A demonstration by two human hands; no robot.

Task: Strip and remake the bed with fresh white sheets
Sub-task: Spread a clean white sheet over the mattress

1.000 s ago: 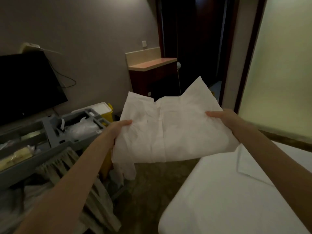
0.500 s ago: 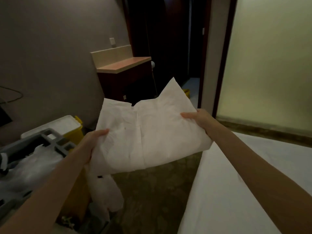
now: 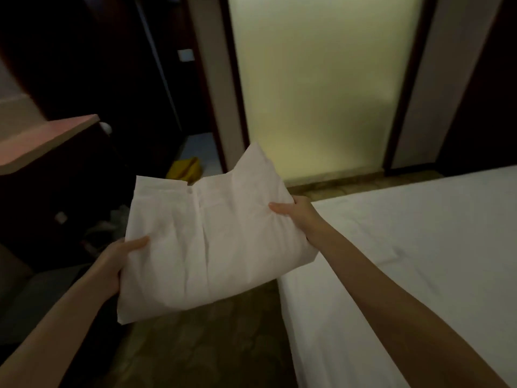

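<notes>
Head camera is looking down your two forearms, and you are holding a folded white sheet [image 3: 212,242] up in the air between them. Your left hand [image 3: 117,264] is gripping the sheet's near left edge, thumb lying on top of the cloth and the other fingers hidden beneath it. Your right hand [image 3: 296,217] is clamping the right edge a little farther out, thumb pressing into the fabric and bunching it there. Between your two grips the sheet is sagging slightly, creased down the middle, with one corner peaking up beyond your right hand. Below the sheet the patterned floor [image 3: 201,345] is showing. Just right of your right grip, the bed [image 3: 405,261] is stretching away, already covered in smooth white linen, and the sheet's lower right corner is hanging over its edge. Left of your left grip a dark cabinet with a pale top [image 3: 47,141] is standing. Beyond the sheet, something yellow [image 3: 186,170] is lying on the floor in a dark doorway, and a frosted glowing panel [image 3: 321,88] is rising behind.
</notes>
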